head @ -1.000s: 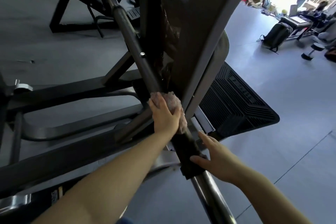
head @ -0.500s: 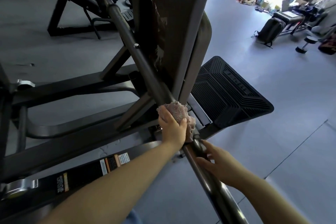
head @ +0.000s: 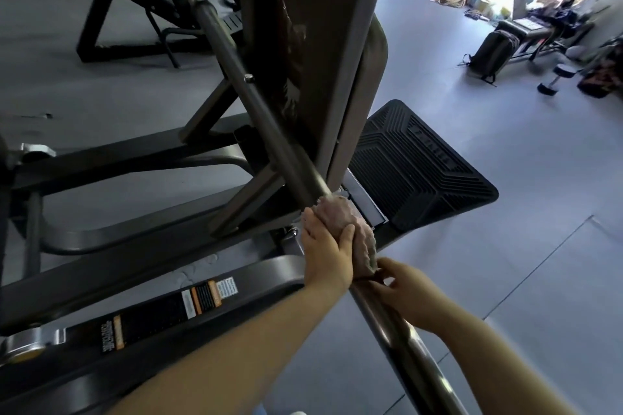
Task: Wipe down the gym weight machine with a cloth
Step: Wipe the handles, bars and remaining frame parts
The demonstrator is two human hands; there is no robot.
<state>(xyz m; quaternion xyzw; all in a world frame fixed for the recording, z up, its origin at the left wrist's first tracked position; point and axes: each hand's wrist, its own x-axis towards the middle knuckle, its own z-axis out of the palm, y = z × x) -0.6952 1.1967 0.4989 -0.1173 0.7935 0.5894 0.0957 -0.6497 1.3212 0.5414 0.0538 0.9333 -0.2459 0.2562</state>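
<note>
Left hand wraps cloth round bar (right hand grips just below)

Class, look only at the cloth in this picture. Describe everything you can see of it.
The cloth is a pinkish, fuzzy rag with a nubby pile and ragged edges, bunched up. It is wrapped round the long dark metal bar of the machine where the bar slopes down toward the viewer. The left hand grips it, fingers curled over it. The right hand holds the bar just below, at its lower edge.
</note>
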